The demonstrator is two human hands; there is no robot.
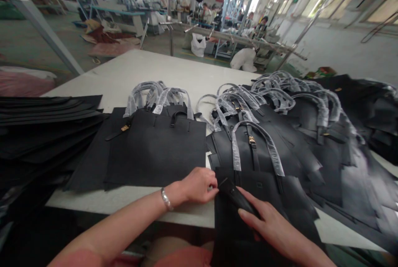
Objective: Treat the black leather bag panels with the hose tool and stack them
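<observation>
My right hand is wrapped round a black handheld tool, long like a stapler, whose head points up and left. Under it lies a black bag panel that hangs over the table's front edge, with plastic-wrapped handles at its top. My left hand is closed in a pinch at the panel's left edge, close to the tool's head. Its fingertips are partly hidden. To the left, a black bag panel with wrapped handles lies flat on top of others. A strap with a gold buckle lies between the right-hand handles.
The white table carries a stack of black panels at the left. Overlapping bag panels with wrapped handles cover its right side. A metal post stands at the far edge. Behind are work tables and several people.
</observation>
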